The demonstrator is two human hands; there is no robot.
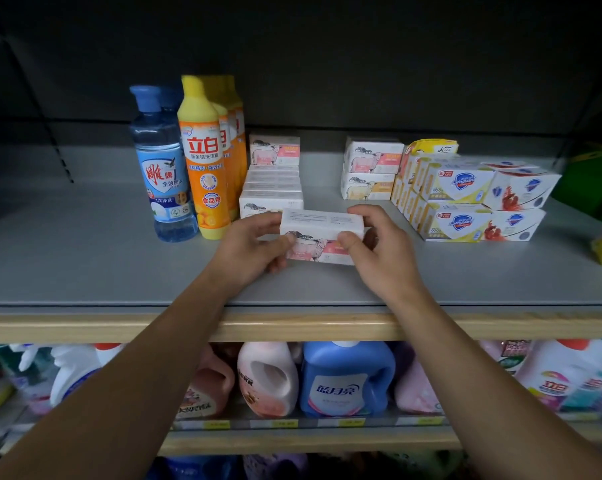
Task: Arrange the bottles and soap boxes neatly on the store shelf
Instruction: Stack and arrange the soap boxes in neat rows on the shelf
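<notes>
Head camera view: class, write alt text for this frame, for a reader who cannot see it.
Both hands, left hand and right hand, grip a pink-and-white soap box by its ends over a grey store shelf. To the left stand a blue bottle and yellow bottles beside a row of matching soap boxes; more stacked soap boxes sit at right.

Two blue bottles (164, 174) are standing at the left of the shelf (85, 258), one behind the other. Three orange bottles (206, 168) are standing in a file beside them. Goat-print soap boxes (322, 237) are numbering about eight: roughly five in the left row, two stacked at the right, one in front. The shield-logo soap boxes (460, 185) appear to be numbering at least eight; the rear ones are overlapping.
</notes>
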